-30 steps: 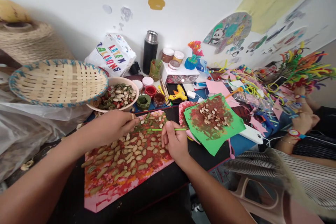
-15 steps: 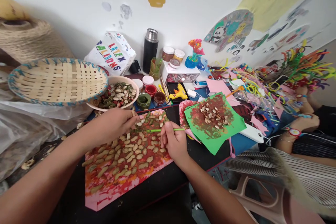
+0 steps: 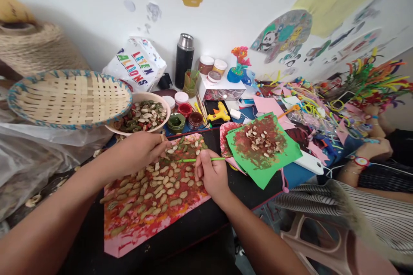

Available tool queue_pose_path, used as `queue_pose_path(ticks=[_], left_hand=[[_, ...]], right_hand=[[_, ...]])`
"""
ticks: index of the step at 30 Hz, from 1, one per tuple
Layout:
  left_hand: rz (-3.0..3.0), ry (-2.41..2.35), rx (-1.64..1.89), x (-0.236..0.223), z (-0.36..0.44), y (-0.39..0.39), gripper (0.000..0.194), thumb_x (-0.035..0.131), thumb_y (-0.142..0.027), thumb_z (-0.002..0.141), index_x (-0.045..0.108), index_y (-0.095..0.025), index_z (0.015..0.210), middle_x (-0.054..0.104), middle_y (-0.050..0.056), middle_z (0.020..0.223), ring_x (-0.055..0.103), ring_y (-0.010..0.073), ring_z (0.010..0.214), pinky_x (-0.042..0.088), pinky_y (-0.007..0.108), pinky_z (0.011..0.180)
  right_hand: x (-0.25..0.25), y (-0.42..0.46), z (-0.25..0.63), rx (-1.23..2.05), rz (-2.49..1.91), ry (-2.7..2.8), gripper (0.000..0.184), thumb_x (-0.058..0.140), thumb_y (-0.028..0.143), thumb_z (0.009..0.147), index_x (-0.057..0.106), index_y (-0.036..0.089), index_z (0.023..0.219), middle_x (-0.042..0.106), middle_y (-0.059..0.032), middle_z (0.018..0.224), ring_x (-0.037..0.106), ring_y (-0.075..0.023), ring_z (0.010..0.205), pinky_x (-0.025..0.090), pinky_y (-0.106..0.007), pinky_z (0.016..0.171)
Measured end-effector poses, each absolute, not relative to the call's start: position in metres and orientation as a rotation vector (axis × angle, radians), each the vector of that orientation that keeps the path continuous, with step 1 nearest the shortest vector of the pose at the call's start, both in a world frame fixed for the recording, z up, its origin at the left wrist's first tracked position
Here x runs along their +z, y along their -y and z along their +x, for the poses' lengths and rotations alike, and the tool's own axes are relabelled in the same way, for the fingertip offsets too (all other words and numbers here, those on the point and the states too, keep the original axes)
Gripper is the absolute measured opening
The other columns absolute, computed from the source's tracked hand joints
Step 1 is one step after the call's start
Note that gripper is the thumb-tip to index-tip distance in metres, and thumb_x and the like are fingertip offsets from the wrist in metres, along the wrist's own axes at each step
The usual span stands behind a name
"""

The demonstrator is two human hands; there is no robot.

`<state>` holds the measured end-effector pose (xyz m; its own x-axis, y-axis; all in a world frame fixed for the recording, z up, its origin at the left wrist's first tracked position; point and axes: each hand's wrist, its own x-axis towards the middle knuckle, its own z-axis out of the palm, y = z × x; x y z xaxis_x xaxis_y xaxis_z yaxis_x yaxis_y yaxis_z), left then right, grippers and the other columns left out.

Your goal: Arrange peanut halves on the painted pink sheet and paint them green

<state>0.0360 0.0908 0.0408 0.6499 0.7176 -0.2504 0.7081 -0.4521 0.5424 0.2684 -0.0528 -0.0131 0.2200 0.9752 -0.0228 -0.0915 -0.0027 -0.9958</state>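
Observation:
A pink sheet daubed with red, orange and brown paint lies on the black work surface, covered with several peanuts. My right hand is closed around a slim green paintbrush, its tip pointing left over the sheet's far part. Above the sheet's far left side, my left hand pinches its fingers together. A small tan bit shows at those fingertips, too small to name. Close behind stand open jars of green paint, red paint and brown paint.
A pink bowl of painted shells sits behind my left hand, beside a woven basket. To the right lies a green sheet with shells. A yellow glue gun and a black flask stand farther back. Another person's hands are far right.
Very little differs. The view has shifted slightly, and my right hand with the paintbrush sits a touch farther left. My left hand stays pinched in nearly the same place.

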Motion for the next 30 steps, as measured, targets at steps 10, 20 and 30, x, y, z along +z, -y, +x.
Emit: queue_pose_path(ticks=[10,20,30], left_hand=[[2.197,-1.118,0.028,0.044,0.0383,-0.0903,0.061,0.039,-0.076,0.108,0.073,-0.031,0.084,0.087,0.01,0.086,0.08,0.0308,0.075,0.058,0.04,0.075],[2.217,-1.117,0.038,0.0442,0.0405,-0.0888,0.057,0.038,-0.074,0.105,0.069,-0.032,0.08,0.088,0.011,0.089,0.079,0.0307,0.078,0.057,0.042,0.078],[2.185,-1.16,0.053,0.0456,0.0445,-0.0853,0.063,0.034,-0.08,0.104,0.067,-0.032,0.079,0.087,0.011,0.085,0.079,0.0316,0.075,0.058,0.043,0.076]], right_hand=[[-0.0112,0.0507,0.2719,1.089,-1.25,0.906,0.082,0.074,0.103,0.101,0.062,0.026,0.075,0.051,0.0079,0.05,0.054,-0.0124,0.04,0.042,-0.023,0.043],[-0.009,0.0499,0.2744,1.073,-1.278,0.897,0.083,0.075,0.104,0.099,0.061,0.027,0.074,0.05,0.0078,0.05,0.053,-0.0126,0.04,0.041,-0.023,0.043],[-0.0072,0.0478,0.2745,1.049,-1.267,0.886,0.083,0.076,0.105,0.098,0.061,0.027,0.072,0.05,0.008,0.05,0.053,-0.0127,0.039,0.042,-0.023,0.043]])
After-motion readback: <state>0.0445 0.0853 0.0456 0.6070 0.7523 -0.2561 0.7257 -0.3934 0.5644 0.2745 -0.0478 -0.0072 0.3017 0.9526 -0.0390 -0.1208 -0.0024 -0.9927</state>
